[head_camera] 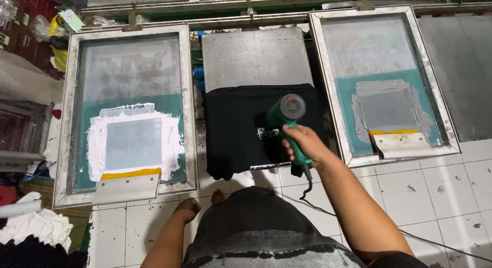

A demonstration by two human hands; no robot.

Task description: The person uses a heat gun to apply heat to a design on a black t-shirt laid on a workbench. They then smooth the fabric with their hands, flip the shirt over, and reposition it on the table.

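Left hand [185,209] hangs, seemingly loosely curled; right hand [302,145] grips green heat gun [287,119] over black shirt [246,129]

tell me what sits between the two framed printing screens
In the head view, a black garment lies on a grey platen between the left screen and right screen; the right hand holds a green heat gun over it.

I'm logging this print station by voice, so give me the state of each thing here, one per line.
Heat gun: gripped in right hand, nozzle aimed down at the shirt.
Black shirt: spread flat on the middle board, small print showing.
Left screen: smeared with white ink, squeegee resting inside.
Right screen: greyish ink, squeegee resting inside.
Left hand: hanging down, holding nothing.
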